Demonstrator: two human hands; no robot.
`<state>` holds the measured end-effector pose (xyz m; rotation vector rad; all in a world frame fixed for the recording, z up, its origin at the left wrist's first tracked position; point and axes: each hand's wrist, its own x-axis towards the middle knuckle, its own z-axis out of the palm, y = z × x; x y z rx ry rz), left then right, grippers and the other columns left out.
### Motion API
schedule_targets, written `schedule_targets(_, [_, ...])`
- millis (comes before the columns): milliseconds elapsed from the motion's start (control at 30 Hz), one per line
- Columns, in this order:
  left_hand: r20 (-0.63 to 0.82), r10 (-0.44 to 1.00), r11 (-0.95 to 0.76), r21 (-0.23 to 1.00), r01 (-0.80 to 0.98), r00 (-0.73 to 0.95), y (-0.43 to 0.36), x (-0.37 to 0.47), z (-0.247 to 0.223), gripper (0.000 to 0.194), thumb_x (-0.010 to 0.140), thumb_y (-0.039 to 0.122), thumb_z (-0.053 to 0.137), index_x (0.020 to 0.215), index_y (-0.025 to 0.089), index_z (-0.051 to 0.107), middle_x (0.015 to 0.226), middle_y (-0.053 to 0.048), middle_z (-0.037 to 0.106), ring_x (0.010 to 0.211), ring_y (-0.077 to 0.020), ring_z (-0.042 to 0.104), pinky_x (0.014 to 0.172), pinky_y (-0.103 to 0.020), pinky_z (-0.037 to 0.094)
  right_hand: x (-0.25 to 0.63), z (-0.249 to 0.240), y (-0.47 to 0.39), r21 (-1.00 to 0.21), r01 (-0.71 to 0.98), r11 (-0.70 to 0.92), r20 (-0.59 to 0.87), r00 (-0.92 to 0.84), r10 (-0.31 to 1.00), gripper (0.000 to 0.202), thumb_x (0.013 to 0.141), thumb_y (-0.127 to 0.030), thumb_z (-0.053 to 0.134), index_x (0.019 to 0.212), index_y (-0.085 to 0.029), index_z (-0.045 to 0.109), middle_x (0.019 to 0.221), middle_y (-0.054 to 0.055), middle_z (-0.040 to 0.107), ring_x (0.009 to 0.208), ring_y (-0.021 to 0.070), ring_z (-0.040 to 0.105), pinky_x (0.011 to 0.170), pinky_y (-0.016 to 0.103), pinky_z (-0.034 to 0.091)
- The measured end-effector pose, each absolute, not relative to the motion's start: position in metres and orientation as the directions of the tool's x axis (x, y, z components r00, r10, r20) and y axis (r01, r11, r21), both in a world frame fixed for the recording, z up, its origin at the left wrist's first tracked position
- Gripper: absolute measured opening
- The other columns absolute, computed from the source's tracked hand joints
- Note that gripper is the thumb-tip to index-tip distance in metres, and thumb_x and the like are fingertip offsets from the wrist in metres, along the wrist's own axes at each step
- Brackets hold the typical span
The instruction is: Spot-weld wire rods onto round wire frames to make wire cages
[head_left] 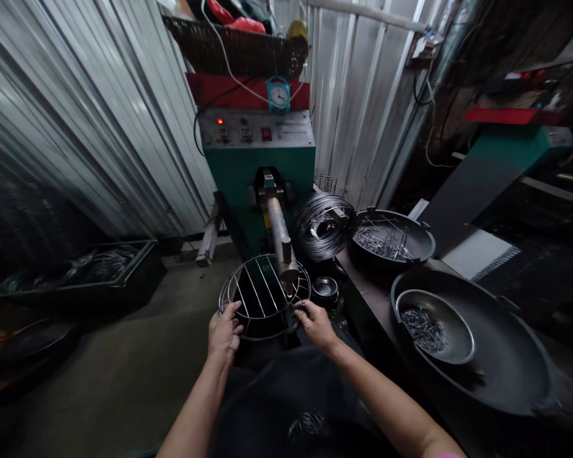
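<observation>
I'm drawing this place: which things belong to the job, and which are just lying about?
In the job:
- round wire frame
- left hand, pinching it
- right hand, at its rim
- green machine
- metal bits, perhaps

Probably just lying about:
- teal clock
- woven basket

Rm L, wire coil (322, 248) obstr. R

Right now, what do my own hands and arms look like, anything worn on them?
Your left hand and right hand wear no gloves. The left forearm and right forearm are bare; a pink patch, possibly a sleeve edge, shows beside the right one at the picture's bottom.
</observation>
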<state>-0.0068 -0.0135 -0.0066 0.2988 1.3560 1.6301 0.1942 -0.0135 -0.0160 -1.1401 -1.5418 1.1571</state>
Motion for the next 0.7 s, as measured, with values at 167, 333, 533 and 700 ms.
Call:
schedule_targets(167, [-0.398,0.762,0.1,0.852,-0.514,-0.51,-0.007,-0.007,-0.006,0.044,0.04,0.03,0.075,0.063,0.019,0.038,0.047,0.013,0.028,0.035,-0.0007,0.019,0.033,-0.016,0.013,0.195,-0.013,-0.009,-0.98,0.146,0.139,0.108,-0.2,0.974,0.011,0.079,-0.028,0.048,0.081,-0.019,0.054,0.069,-0.002,0.06,0.052,0.0108,0.059,0.052,0.022,0.044])
schedule_targets(333, [-0.435,0.74,0.131,0.841,-0.524,-0.514,-0.002,-0.007,-0.008,0.045,0.038,0.032,0.074,0.062,0.019,0.039,0.044,0.013,0.029,0.034,-0.0009,0.019,0.032,-0.016,0.013,0.196,-0.012,-0.002,-0.978,0.139,0.153,0.121,-0.212,0.97,0.01,0.079,-0.027,0.048,0.08,-0.019,0.054,0.067,-0.002,0.059,0.051,0.0099,0.058,0.051,0.021,0.044])
schedule_targets(533, [-0.451,0.71,0.154,0.849,-0.506,-0.542,-0.001,-0.007,-0.012,0.043,0.037,0.032,0.074,0.061,0.018,0.04,0.044,0.013,0.029,0.034,-0.0013,0.02,0.033,-0.017,0.013,0.196,-0.011,0.003,-0.987,0.103,0.124,0.098,-0.229,0.969,0.008,0.078,-0.027,0.051,0.079,-0.019,0.053,0.065,-0.003,0.059,0.047,0.0089,0.055,0.048,0.02,0.043])
schedule_targets(700, [-0.457,0.698,0.152,0.847,-0.51,-0.551,-0.002,-0.007,-0.01,0.043,0.038,0.031,0.073,0.058,0.019,0.038,0.046,0.013,0.026,0.035,-0.0012,0.019,0.032,-0.017,0.014,0.195,-0.009,0.0,-0.993,0.071,0.092,0.074,-0.218,0.973,0.011,0.078,-0.028,0.051,0.078,-0.018,0.055,0.062,-0.003,0.057,0.047,0.0094,0.053,0.046,0.021,0.043])
